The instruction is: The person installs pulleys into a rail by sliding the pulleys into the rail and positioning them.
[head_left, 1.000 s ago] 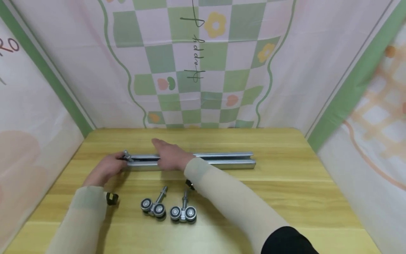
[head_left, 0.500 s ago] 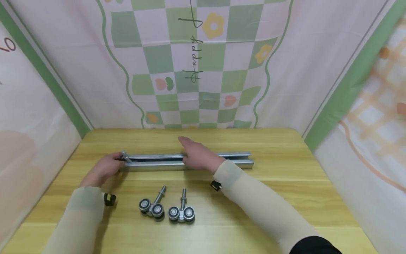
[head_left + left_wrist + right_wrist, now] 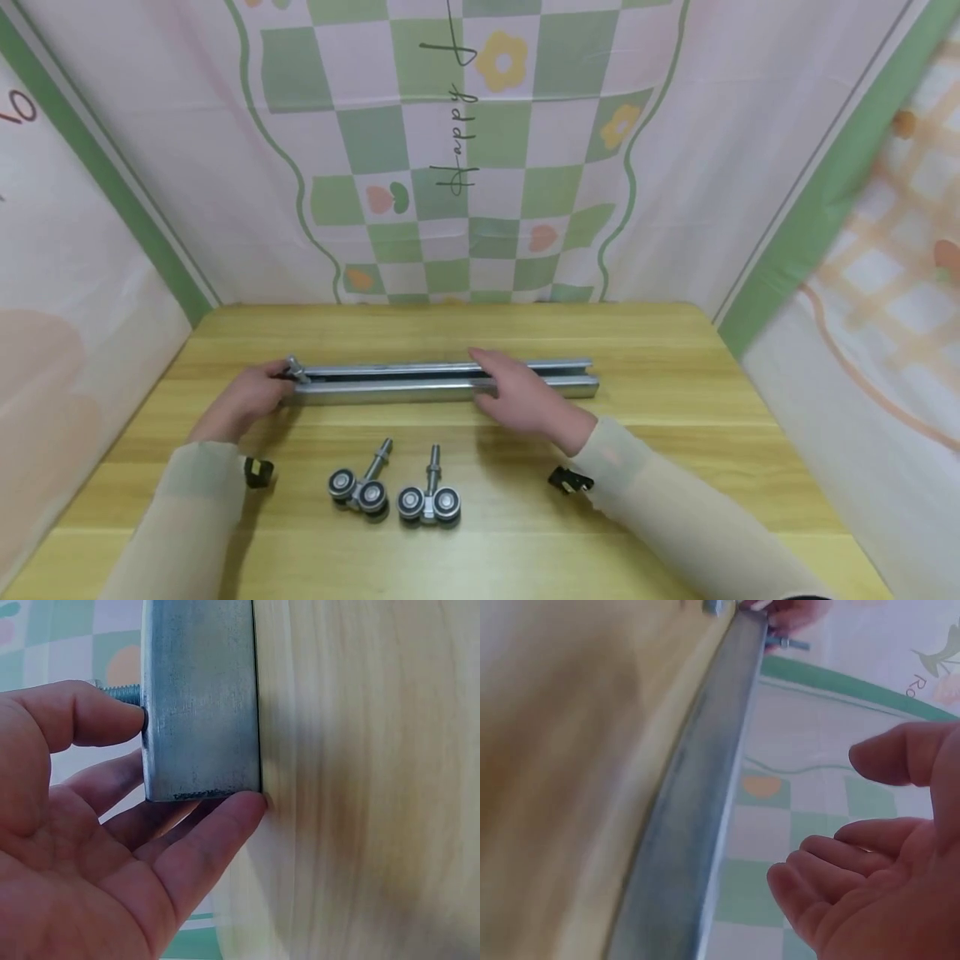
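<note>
A silver metal channel rail [image 3: 390, 392] lies lengthwise across the table, slot upward. A threaded bolt [image 3: 297, 367] sticks up from the slot near its left end; whatever carries it inside the rail is hidden. My left hand [image 3: 243, 400] grips that end. In the left wrist view, the thumb lies on the rail's top edge beside the bolt and fingers wrap the end face. Over the right half of the rail hovers my right hand [image 3: 525, 400], fingers loosely bent around nothing; the right wrist view shows it apart from the metal.
Nearer than the rail, two roller trolleys [image 3: 358, 493] with bearing wheels and threaded bolts lie side by side on the wooden table [image 3: 660, 500]. A patterned cloth [image 3: 495, 150] hangs behind the table's far edge, with more cloth on both sides.
My right hand has slid rightward along the rail, then drawn slightly nearer, its fingers spreading around the slot's line. The left hand, bolt and two loose trolleys stay in place.
</note>
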Demonstrator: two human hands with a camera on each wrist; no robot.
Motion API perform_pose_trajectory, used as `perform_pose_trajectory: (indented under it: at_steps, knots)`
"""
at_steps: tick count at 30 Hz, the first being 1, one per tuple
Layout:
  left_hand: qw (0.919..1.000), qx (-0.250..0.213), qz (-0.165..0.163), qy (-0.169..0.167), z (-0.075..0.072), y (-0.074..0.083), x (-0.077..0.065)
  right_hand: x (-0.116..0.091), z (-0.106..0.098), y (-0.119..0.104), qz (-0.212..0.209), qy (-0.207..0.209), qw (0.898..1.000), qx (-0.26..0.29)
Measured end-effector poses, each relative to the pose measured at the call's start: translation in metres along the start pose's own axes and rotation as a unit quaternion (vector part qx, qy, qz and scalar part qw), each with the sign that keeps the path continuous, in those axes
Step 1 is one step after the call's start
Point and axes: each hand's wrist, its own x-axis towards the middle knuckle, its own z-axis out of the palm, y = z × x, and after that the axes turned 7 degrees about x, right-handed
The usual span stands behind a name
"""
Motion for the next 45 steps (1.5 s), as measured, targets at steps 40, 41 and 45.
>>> perform_pose_trajectory:
  at_steps: [40, 41, 45]
  knots:
    - [1.0000, 0.002, 0.007, -0.002, 0.000, -0.001, 0.002, -0.038, 0.042, 0.006, 0.198, -0.100, 0.819, 0.529]
    - [1.0000, 0.003, 0.004, -0.001, 0.000, -0.001, 0.002, -0.038, 0.043, 0.005, 0.202, -0.099, 0.811, 0.540]
    - [1.0000, 0.004, 0.000, -0.001, 0.000, 0.000, 0.002, -0.038, 0.047, 0.004, 0.212, -0.102, 0.786, 0.572]
